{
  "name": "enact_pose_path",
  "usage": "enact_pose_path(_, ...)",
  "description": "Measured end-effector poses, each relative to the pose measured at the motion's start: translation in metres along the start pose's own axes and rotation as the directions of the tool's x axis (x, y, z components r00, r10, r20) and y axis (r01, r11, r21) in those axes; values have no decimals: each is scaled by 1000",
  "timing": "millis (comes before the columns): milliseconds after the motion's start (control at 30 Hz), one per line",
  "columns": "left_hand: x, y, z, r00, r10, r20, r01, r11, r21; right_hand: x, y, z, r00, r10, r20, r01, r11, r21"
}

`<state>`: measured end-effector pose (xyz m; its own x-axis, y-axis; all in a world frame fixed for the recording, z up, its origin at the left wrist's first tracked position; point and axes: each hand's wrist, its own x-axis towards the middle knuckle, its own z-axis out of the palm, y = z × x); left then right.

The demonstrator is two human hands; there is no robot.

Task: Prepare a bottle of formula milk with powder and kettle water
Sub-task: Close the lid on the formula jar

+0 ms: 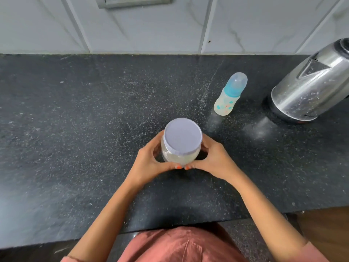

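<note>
A clear jar of pale powder (179,157) with a flat lilac lid (182,136) stands upright on the black speckled counter (75,120). My left hand (149,161) and my right hand (215,159) wrap round its sides from either side, thumbs meeting at the front. A baby bottle (229,95) with a blue collar and a clear cap stands behind the jar to the right, lid on. A steel kettle (309,86) on its dark base sits at the far right, lid closed.
A tiled wall (151,25) runs along the back of the counter. The counter's front edge (170,231) is just before my body, with a step at the right.
</note>
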<state>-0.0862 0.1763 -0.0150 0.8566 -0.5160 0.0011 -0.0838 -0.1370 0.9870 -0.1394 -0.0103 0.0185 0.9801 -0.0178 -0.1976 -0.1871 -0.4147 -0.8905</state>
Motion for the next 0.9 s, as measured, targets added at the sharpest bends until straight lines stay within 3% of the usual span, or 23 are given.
enact_pose_path(367,104,-6,-31,992,-20,-125,12,998,-63,117,-13,-24,996,-91,11,91,994,-61)
enact_pose_path(667,130,-16,-37,994,-33,-106,25,997,-72,148,-4,-24,996,-89,10,89,994,-56)
enact_pose_path(900,124,-28,-49,998,-50,-41,54,993,102,137,-3,-17,993,-98,-62,95,994,-49)
